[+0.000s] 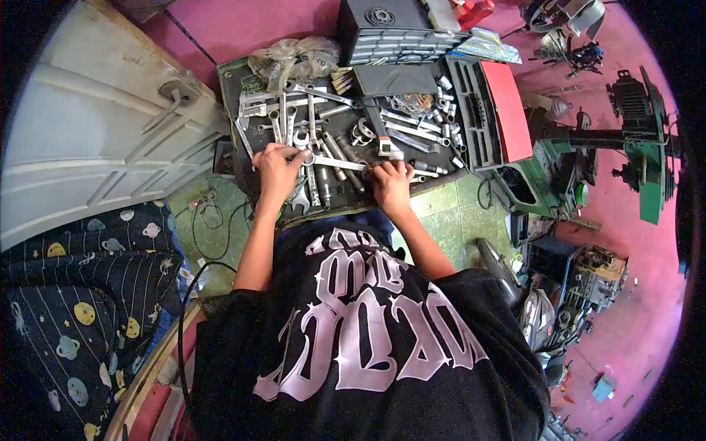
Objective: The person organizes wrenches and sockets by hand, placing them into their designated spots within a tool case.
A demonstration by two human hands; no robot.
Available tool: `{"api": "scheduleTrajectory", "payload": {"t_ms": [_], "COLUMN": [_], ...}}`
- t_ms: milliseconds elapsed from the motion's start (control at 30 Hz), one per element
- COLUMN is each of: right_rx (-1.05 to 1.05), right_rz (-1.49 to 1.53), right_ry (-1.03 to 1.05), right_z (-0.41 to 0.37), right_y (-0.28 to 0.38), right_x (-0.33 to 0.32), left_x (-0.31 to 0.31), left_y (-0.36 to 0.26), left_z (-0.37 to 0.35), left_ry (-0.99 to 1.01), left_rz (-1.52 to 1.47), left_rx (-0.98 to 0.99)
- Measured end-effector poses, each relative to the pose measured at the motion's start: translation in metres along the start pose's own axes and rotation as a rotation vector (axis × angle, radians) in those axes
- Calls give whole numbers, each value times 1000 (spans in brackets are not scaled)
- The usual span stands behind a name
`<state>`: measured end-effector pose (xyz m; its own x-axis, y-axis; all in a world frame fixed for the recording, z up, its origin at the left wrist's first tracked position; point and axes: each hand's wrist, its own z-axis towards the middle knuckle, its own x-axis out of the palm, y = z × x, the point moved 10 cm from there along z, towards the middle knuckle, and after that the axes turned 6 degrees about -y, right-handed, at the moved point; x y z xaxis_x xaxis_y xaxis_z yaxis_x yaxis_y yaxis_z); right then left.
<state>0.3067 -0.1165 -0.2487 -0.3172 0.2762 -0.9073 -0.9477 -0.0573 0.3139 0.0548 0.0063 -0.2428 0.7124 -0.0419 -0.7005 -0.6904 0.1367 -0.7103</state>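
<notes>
A silver wrench (338, 162) lies slantwise between my two hands, above other tools on the dark bench top (254, 143). My left hand (278, 175) is closed, its thumb and fingers at the wrench's left end. At the other end, the curled fingers of my right hand (393, 184) grip it; the tip there is partly hidden. Below my left hand rests an open-end wrench (301, 200). Several sockets and extension bars (324, 187) lie under the held wrench. Just above my right hand is a white-and-grey piece with an orange mark (390, 149).
Several combination wrenches (291, 123) spread over the bench's left half. Behind stand a drawer cabinet (401, 37) and a plastic bag (294, 60). A red-lidded case (506, 110) and a green machine (548, 158) are at right. A white door (110, 110) stands at left.
</notes>
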Motion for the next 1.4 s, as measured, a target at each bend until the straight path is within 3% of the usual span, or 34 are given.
{"api": "scheduleTrajectory", "payload": {"t_ms": [100,400,533,600,767,967,1200,1400], "right_rx": [47,-121,-145,-57,71,212,-45,-58], "right_rz": [-50,160,104,46,-102,-172,51,5], "right_ry": [52,-46,-64,-14,48,110,43,-16], "right_z": [0,61,40,19,-10,2,44,58], "right_y": [-8,95,73,41,-16,-21,75,84], "right_x": [9,-12,-5,7,7,-5,-41,-45], "left_x": [3,-8,-11,-6,4,-9,-36,-52], "left_y": [-1,-29,-19,-3,15,-7,-51,-76], "left_z": [1,8,1,-2,-3,2,4,1], "left_ry": [-10,-61,-59,-11,13,-3,-24,-84], "left_rz": [12,-8,-40,-47,-71,-54,-26,-32], "left_rx": [14,71,54,-58,-85,-49,-18,-19]}}
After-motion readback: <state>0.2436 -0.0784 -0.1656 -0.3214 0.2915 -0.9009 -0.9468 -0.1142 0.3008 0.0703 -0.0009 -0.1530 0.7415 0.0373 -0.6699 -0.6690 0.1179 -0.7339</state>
